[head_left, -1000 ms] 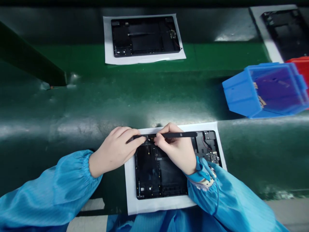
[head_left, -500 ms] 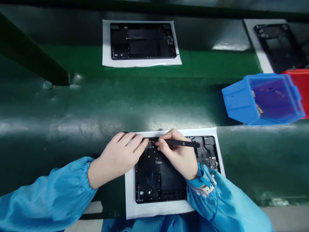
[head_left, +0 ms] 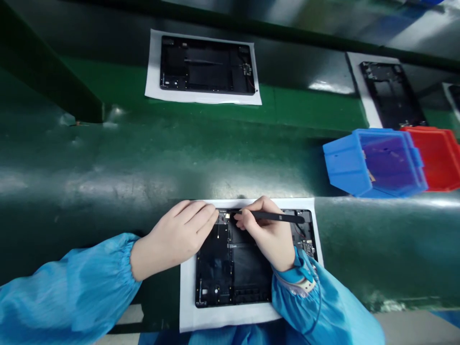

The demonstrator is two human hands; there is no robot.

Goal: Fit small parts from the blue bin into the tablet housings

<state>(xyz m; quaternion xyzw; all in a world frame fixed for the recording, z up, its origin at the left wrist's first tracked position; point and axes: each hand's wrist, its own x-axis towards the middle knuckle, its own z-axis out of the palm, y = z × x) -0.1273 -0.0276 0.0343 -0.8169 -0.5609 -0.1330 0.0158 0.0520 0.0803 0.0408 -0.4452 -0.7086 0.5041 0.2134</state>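
An opened black tablet casing (head_left: pixel 251 261), with circuit parts showing inside, lies on a white sheet (head_left: pixel 187 287) in front of me. Between the thumb and fingers of my right hand (head_left: pixel 269 235) is a slim black pair of tweezers (head_left: pixel 282 217), its rounded end pointing right. Its tip is close to a small pale gold piece (head_left: pixel 227 216) near the casing's top edge. My left hand (head_left: pixel 179 232) lies over the casing's upper left corner, fingers stretched out side by side. The fingertips rest by the top edge and hide that corner.
Beyond, another opened casing (head_left: pixel 208 67) sits on its own white sheet. A blue bin (head_left: pixel 345 163) with small pieces inside and a red bin (head_left: pixel 440 158) stand at right, before a further casing (head_left: pixel 393 93). A dark post (head_left: pixel 53 72) rises at left.
My view has turned slightly, bringing more of the red bin into sight. The tweezers' tip has shifted slightly right of the small piece, which now shows more clearly. My left hand stays at the corner.
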